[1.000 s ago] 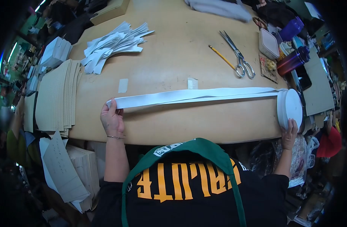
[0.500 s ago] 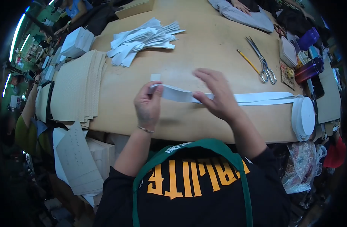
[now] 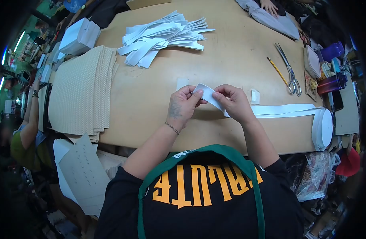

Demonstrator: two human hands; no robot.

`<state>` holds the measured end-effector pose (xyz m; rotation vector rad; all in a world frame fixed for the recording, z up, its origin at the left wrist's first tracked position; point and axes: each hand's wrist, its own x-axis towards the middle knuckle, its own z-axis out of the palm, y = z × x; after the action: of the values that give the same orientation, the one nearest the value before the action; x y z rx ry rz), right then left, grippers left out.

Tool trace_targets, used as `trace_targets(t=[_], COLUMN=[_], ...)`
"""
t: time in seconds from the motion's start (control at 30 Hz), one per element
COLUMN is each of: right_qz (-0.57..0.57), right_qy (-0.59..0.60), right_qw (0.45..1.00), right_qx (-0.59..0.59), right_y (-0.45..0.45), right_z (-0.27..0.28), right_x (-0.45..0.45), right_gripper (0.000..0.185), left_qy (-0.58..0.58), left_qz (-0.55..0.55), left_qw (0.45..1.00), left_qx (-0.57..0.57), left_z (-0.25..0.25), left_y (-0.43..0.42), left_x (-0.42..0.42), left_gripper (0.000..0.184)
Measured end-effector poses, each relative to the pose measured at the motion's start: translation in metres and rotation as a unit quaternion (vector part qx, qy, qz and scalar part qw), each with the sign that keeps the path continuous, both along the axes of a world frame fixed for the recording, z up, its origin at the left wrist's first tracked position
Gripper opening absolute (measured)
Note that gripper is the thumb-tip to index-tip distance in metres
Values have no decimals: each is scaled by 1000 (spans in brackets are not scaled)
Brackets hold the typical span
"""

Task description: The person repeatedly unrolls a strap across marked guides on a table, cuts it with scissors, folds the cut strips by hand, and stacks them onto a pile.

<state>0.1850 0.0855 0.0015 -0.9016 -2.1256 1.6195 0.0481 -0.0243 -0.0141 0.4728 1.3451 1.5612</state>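
Note:
A white strip [image 3: 282, 110] runs across the table from a white roll [image 3: 322, 130] at the right edge. Its free end is pinched between thumb and fingers of my left hand [image 3: 184, 104]. Close beside it, my right hand [image 3: 234, 102] grips the same strip a little further along, and the strip is slightly bent between them. Part of the strip is hidden behind my right hand. Beyond my hands, two pale patches [image 3: 255, 96] lie on the tabletop.
Cut white strips [image 3: 163, 38] lie in a pile at the back. Stacked beige sheets [image 3: 81, 89] and a white block stack [image 3: 79, 36] are at left. Scissors [image 3: 291, 71], a pencil [image 3: 278, 72] and a bottle [image 3: 331, 83] are at right. Another person's hand [image 3: 268, 7] rests on grey cloth [image 3: 270, 19].
My left hand has moved rightward with the strip's end. My right hand has left the roll, come across to the left and closed on the strip. The view has shifted.

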Motion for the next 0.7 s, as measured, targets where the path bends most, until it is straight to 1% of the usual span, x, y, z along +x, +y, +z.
trace_targets(t=[0.03,0.2,0.33,0.53,0.7], right_qz=[-6,-23,-27,-25,-1], right_qy=[5,12,14,8,31], right_qw=[1000,999,998,997,998], right_qx=[-4,-48,-49,-68,-63], right_y=[2,10,11,10,11], right_z=[-1,2,-2,-3,-7], right_x=[-1,-6,-9,-8,-8], right_gripper=[17,18,18,18,19], left_qy=[-11,19,23,30,11], left_qz=[0,-2,-5,1,13], left_qw=[1000,1000,999,1000,1000], left_qx=[2,23,21,1,20], left_z=[0,1,2,2,0], left_y=[3,14,15,14,11], left_x=[-2,-7,-11,-10,-7], left_gripper=[17,19,21,20,18])
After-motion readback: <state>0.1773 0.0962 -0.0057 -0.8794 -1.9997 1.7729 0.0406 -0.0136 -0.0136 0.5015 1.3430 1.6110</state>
